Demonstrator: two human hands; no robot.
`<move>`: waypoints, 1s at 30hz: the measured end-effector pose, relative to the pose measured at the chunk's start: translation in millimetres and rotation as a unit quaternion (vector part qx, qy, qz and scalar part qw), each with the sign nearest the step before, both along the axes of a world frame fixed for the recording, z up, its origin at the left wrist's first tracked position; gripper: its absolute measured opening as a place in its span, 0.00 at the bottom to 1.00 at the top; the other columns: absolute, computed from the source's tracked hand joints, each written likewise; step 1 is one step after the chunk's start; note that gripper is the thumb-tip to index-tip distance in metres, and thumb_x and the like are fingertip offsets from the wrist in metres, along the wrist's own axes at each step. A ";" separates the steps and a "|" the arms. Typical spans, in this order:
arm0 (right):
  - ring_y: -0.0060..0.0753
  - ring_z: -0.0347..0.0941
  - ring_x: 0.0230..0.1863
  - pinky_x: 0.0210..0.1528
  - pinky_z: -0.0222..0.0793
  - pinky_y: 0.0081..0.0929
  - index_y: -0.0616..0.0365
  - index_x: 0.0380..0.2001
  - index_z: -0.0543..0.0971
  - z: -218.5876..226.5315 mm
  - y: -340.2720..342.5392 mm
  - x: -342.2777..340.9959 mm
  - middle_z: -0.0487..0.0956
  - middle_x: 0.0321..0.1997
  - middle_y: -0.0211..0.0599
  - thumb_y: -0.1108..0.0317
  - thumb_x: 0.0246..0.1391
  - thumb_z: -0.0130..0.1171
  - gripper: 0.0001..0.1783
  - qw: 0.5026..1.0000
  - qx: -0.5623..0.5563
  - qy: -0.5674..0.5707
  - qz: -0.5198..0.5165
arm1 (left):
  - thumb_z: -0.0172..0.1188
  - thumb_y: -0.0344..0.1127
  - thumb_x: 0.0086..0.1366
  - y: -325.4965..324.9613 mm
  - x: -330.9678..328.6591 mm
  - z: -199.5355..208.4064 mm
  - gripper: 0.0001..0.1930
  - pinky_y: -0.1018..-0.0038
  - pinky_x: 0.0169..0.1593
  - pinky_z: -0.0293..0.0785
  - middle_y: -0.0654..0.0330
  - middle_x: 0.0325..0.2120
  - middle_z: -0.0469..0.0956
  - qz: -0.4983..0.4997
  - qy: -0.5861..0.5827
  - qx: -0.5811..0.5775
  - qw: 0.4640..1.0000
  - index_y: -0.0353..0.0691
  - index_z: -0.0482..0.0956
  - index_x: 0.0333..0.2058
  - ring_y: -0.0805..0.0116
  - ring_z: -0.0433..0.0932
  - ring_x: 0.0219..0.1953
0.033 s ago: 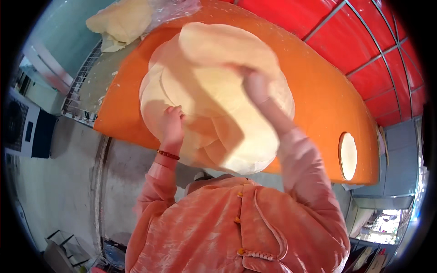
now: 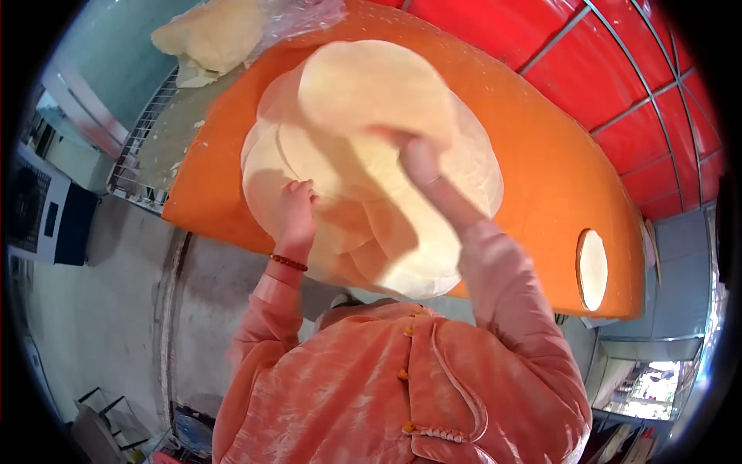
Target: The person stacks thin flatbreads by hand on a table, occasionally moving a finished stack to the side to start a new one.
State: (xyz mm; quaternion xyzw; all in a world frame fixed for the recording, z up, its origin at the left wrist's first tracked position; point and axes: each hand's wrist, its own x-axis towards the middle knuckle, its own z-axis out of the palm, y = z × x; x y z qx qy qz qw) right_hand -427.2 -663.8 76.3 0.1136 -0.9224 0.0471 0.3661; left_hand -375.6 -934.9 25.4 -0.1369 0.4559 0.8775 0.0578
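A pile of thin, pale round dough sheets [image 2: 471,147] lies fanned out and overlapping. At its far side, my right hand [image 2: 420,161] is blurred, with its fingers closed on the near edge of one round dough sheet [image 2: 371,85]. That sheet appears raised above the others. Over the left part of the pile is my left hand [image 2: 297,207], its fingers curled together. Whether a dough edge is between them is hidden. A red bead bracelet [image 2: 288,262] circles the left wrist.
The pile rests on an orange table [image 2: 541,209]. One small dough round [image 2: 593,269] lies near the table's right end. More dough with clear plastic [image 2: 301,19] sits at the far left, near a wire rack [image 2: 143,147]. Red tiled wall [image 2: 610,85] borders the far right side.
My right hand has shifted slightly left and toward me, and the raised dough sheet has moved with it. My left hand stays almost in place over the pile.
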 end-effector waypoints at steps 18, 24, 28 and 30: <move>0.40 0.63 0.56 0.52 0.64 0.38 0.61 0.39 0.75 -39.6 -102.3 59.3 0.70 0.50 0.39 0.66 0.44 0.56 0.17 0.972 -0.025 -0.213 0.099 | 0.50 0.32 0.63 -11.9 -4.7 -12.2 0.09 0.59 0.55 0.70 0.53 0.41 0.73 -0.066 -0.040 0.125 0.989 0.36 0.69 0.40 0.56 0.73 0.47; 0.48 0.74 0.43 0.44 0.70 0.45 0.59 0.33 0.80 -49.5 -58.5 -2.2 0.78 0.37 0.49 0.62 0.48 0.55 0.13 0.922 -0.059 -0.383 -0.025 | 0.49 0.36 0.66 -0.6 -20.2 23.2 0.14 0.58 0.61 0.64 0.42 0.51 0.67 -0.155 0.048 0.270 0.949 0.33 0.66 0.45 0.47 0.67 0.56; 0.53 0.76 0.32 0.36 0.70 0.47 0.58 0.26 0.78 82.3 -13.1 -78.8 0.79 0.29 0.50 0.65 0.50 0.50 0.10 0.966 -0.074 -0.244 0.039 | 0.50 0.34 0.65 -11.8 -5.1 39.1 0.12 0.60 0.58 0.68 0.42 0.51 0.68 -0.094 0.033 0.144 0.985 0.33 0.68 0.43 0.49 0.69 0.54; 0.54 0.75 0.33 0.35 0.70 0.47 0.54 0.31 0.81 149.8 3.3 -59.9 0.78 0.29 0.52 0.70 0.48 0.50 0.11 0.980 -0.056 -0.182 0.051 | 0.50 0.33 0.64 -7.0 21.2 30.3 0.10 0.61 0.54 0.71 0.46 0.47 0.71 -0.090 -0.019 0.132 0.987 0.34 0.69 0.42 0.53 0.73 0.50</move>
